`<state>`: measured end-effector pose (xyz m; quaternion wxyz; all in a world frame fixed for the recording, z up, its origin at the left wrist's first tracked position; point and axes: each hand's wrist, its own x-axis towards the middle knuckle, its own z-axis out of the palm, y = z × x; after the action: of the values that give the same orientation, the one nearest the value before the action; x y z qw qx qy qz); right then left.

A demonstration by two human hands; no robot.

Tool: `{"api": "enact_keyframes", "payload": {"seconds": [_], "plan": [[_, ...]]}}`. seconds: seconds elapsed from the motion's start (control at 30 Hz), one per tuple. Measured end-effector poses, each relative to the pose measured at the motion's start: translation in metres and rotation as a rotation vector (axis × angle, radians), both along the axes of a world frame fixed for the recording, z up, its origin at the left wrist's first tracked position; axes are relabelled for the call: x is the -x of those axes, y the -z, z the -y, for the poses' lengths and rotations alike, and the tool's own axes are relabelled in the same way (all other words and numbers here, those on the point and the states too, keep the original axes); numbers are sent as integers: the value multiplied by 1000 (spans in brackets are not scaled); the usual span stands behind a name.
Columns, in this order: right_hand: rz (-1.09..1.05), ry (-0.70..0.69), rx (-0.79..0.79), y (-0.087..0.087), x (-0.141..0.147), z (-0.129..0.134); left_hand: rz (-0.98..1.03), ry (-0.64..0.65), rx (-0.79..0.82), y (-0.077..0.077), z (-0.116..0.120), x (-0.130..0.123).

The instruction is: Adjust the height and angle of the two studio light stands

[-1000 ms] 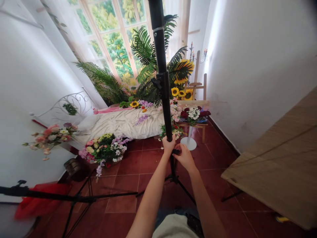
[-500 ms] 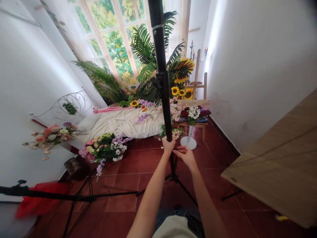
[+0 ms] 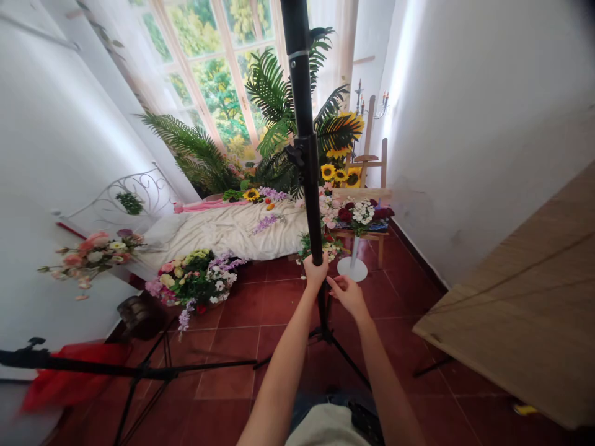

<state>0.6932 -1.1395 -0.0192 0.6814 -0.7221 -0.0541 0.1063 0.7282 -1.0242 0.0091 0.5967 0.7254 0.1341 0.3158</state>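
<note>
A black light stand (image 3: 304, 99) rises upright in front of me. Its tripod base (image 3: 325, 334) rests on the red tiled floor, and a clamp with a knob (image 3: 295, 156) sits partway up the pole. My left hand (image 3: 316, 271) is wrapped round the pole below that clamp. Just right of the pole, my right hand (image 3: 348, 293) is closed in a pinch, its fingertips close to the pole below the left hand. Whatever lies between those fingertips is too small to make out.
A second black stand (image 3: 144, 371) spreads its legs at lower left. Flower arrangements (image 3: 198, 279) stand before a bed with a cream cover (image 3: 223, 229). To the right are a white round-based flower stand (image 3: 352, 269), a wooden easel (image 3: 370, 164) and a large wooden board (image 3: 515, 303).
My left hand keeps its hold on the pole. The right-hand fingers have shifted slightly and drawn closer together beside it. The view has moved a little.
</note>
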Motion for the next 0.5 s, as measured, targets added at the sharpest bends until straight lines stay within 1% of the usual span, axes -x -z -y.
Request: {"api": "enact_keyframes", "payload": {"seconds": [0.07, 0.1, 0.17, 0.23, 0.33, 0.4, 0.5], "plan": [[125, -91, 226, -3, 1, 3, -5, -2, -1, 1, 0, 0], [154, -136, 307, -4, 2, 5, -8, -2, -2, 1, 0, 0], [159, -182, 399, -6, 3, 5, -3, -3, -3, 1, 0, 0], [145, -167, 440, -7, 4, 2, 5, 3, -1, 1, 0, -1], [122, -111, 421, -4, 6, -5, 7, 11, 0, 2, -1, -2], [80, -56, 335, -2, 8, -11, 10, 9, -8, 4, -1, -3], [-67, 25, 160, 4, 11, -21, 16, 2, -22, 5, -2, -3]]}}
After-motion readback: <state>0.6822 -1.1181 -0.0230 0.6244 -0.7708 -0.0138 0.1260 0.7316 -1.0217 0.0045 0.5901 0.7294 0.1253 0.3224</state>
